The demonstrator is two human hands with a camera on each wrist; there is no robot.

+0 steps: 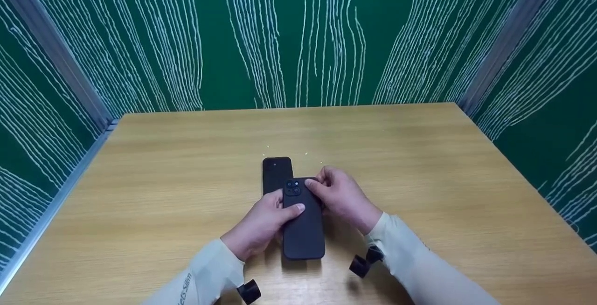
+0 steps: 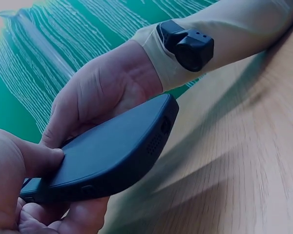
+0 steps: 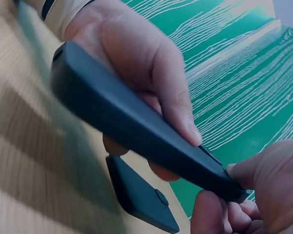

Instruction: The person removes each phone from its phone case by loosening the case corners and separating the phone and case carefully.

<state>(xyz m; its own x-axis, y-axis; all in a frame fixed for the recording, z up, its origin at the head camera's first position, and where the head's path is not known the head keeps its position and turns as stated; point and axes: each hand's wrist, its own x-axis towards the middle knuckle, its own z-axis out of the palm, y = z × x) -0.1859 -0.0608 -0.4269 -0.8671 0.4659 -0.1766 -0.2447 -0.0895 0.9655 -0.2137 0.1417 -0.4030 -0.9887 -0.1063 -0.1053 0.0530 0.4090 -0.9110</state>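
On the near middle part of the wooden table [image 1: 163,169], from the left, a pale sleeve [image 1: 214,265] ends at a left hand [image 1: 259,223] that grips a dark phone [image 1: 303,237], its thumb laid across the back. A second phone [image 1: 275,172], also dark, lies on the table just beyond, with a small round mark near its far end. The gripped phone is held back side up, above the tabletop. It is matte and nearly black, with rounded corners and a square camera block [image 1: 293,188] at the far left corner. The left wrist view shows an opening and a cluster of small holes [image 2: 155,145] at its near end. At the far right corner a right hand [image 1: 347,197] pinches the edge, thumb on the back; a black wrist camera [image 1: 366,262] sits below its cuff.

The gripped phone's underside is hidden, as are most of the fingers beneath it. It is hard to make out whether the dark surface is a case or the body itself. The near part of the second phone is covered by the left hand and the gripped phone. Lettering on the left sleeve is cut off.
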